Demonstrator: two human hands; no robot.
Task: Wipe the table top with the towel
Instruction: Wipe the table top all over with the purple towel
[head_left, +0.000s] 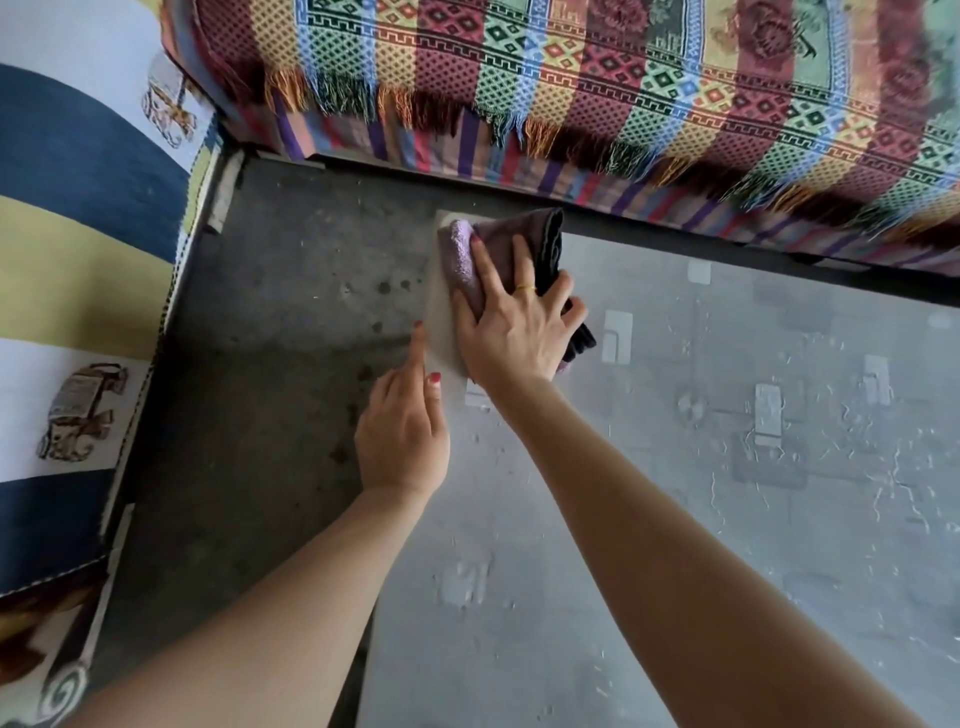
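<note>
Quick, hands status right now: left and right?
Left hand: open, index finger straight along the table top's left edge, holding nothing.
Right hand: open, fingers spread flat, pressing the towel onto the table's far left corner.

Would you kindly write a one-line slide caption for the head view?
Right hand presses a folded purple towel on the glass table top's far corner; left hand rests at its edge.

Grey concrete floor (270, 291), fringed striped sofa cover (571, 78), perhaps a cushion (78, 208).
</note>
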